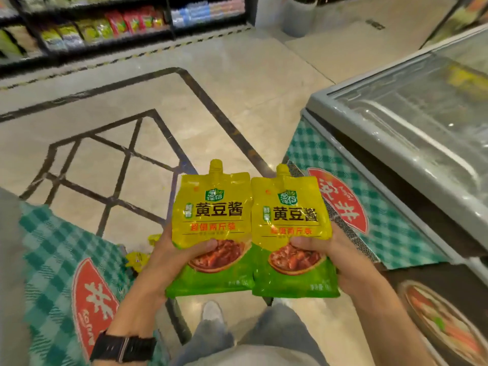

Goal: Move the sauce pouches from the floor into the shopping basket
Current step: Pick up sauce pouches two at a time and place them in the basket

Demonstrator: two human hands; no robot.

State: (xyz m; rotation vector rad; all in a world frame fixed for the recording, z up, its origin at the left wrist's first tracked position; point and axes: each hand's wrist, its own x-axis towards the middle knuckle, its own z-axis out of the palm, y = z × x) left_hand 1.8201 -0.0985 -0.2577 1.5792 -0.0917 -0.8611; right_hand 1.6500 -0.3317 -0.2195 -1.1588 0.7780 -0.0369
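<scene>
Presently left hand (169, 257) and right hand (343, 260) are each gripping a pouch (211, 220) low; slick film is risking slips, basket seemingly unseen.

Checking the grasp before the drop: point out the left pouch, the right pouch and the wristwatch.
left pouch (219, 211): head view, on its black lettering.
right pouch (294, 213): head view, on its black lettering.
wristwatch (124, 348): head view, on its dark band.

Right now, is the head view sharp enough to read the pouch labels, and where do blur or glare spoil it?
Head view: the left pouch and right pouch are sharp, their large print legible; the shelves at top left are smeared with blur; the freezer lid carries bright glare streaks.
</scene>
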